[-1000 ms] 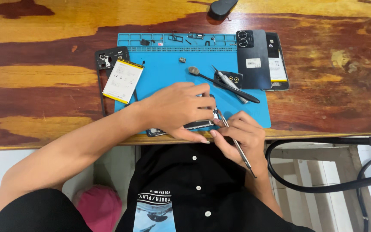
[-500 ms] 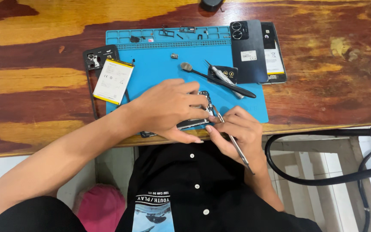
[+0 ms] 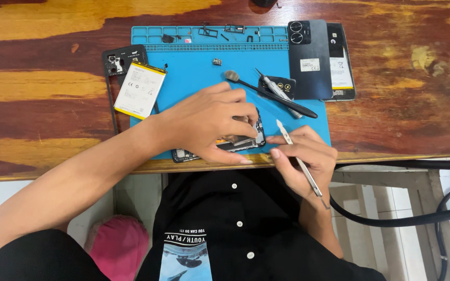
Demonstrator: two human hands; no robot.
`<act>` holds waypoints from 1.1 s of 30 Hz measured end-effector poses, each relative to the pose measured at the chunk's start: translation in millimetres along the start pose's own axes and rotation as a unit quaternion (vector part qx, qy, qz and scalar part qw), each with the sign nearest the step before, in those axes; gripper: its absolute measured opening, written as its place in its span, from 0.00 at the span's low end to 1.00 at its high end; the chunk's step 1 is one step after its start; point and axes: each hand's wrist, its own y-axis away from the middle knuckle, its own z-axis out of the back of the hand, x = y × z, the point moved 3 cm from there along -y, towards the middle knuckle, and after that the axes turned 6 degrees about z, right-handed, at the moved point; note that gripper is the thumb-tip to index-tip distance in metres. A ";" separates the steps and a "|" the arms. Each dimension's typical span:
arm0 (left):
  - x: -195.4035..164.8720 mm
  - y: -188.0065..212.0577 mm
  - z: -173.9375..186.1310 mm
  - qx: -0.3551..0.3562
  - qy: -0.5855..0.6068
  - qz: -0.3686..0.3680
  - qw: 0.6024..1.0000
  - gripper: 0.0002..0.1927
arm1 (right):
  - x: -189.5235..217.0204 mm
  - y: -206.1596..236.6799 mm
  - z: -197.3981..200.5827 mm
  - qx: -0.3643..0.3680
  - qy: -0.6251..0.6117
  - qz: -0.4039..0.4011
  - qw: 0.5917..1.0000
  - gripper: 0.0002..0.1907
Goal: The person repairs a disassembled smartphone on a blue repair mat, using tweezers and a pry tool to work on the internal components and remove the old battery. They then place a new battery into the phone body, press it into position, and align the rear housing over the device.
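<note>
Blue mat (image 3: 199, 78) on wooden table (image 3: 37, 83)

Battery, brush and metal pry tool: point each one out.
battery (image 3: 140, 89), head view, middle of its white face.
brush (image 3: 272, 95), head view, on its dark handle.
metal pry tool (image 3: 301, 164), head view, mid-shaft, held in the right hand (image 3: 304, 160).

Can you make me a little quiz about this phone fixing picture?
1. True or false: the right hand holds metal tweezers.
2. What does the left hand press down? A) opened phone B) white battery C) black brush
3. What colour is the work mat on the wooden table?

Key: 1 true; 2 A; 3 blue.
</note>
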 end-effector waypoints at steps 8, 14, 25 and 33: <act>-0.3 -2.0 -3.2 0.006 -0.036 -0.002 0.999 0.21 | 12.2 -4.5 -6.5 0.006 0.085 0.043 0.995 0.05; -3.1 -3.9 -2.9 0.011 -0.071 -0.007 0.997 0.22 | 11.3 -6.0 -11.4 -0.001 0.131 0.088 0.987 0.06; -14.3 -5.2 -5.8 0.058 -0.127 0.013 0.990 0.27 | 14.1 -16.3 -13.6 0.044 0.109 0.071 0.991 0.08; -21.0 -8.5 -5.6 0.039 -0.102 0.015 0.994 0.31 | 16.7 -14.2 -13.1 0.040 0.123 0.016 0.991 0.09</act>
